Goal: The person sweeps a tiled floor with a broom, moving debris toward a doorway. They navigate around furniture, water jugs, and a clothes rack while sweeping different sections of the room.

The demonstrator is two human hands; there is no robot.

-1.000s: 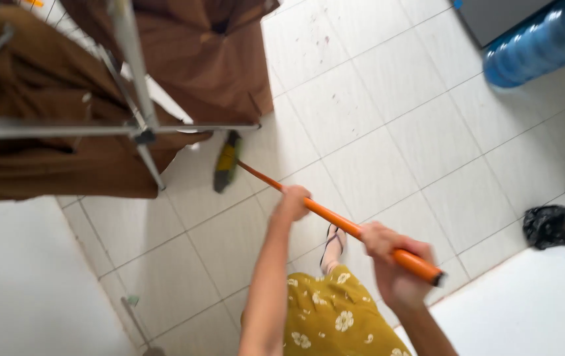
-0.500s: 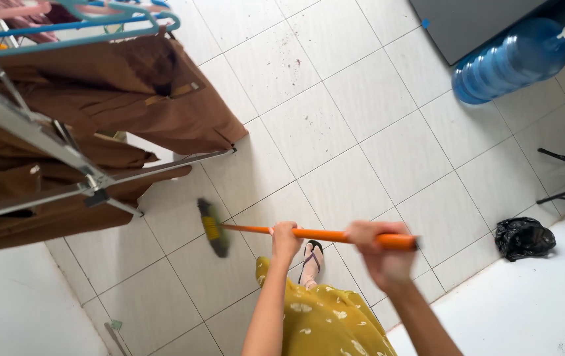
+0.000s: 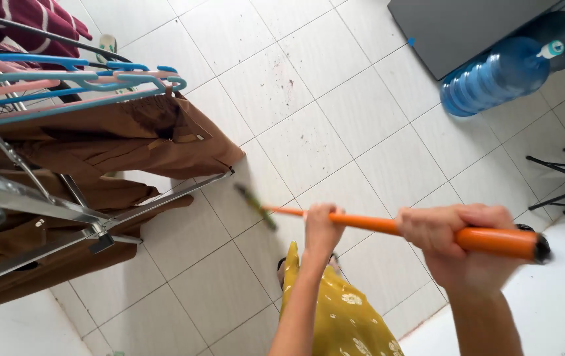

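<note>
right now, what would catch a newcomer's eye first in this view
The orange broom handle runs across the middle, gripped by the left hand near its centre and the right hand by its black-capped end, with the blurred broom head low over the white tiled floor. At left, brown clothes hang on a metal drying rack. A big blue water bottle lies at upper right.

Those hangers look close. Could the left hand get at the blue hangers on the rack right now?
Probably not at once: the left hand is shut on the orange broom handle, and the blue hangers sit apart, beyond the brown cloth.
</note>
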